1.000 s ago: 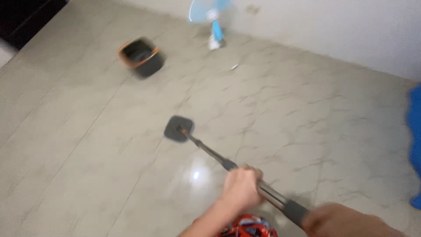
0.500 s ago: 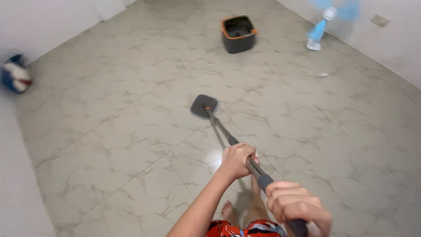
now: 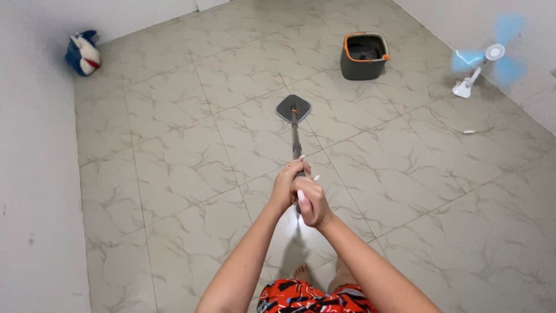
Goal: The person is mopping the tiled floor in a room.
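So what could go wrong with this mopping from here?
The floor tiles look glossy, and a bare foot shows below the hands, so slipping seems possible. The mop head lies near the bucket and could knock it. A white cord trails from the fan; the mop might snag it.

Both hands [image 3: 300,194] meet on a mop [image 3: 294,124] reaching straight ahead, its head flat on the floor [image 3: 174,162]. A bucket [image 3: 364,55] stands beyond it to the right, a fan [image 3: 485,66] farther right by the wall, a toy [image 3: 83,53] far left.
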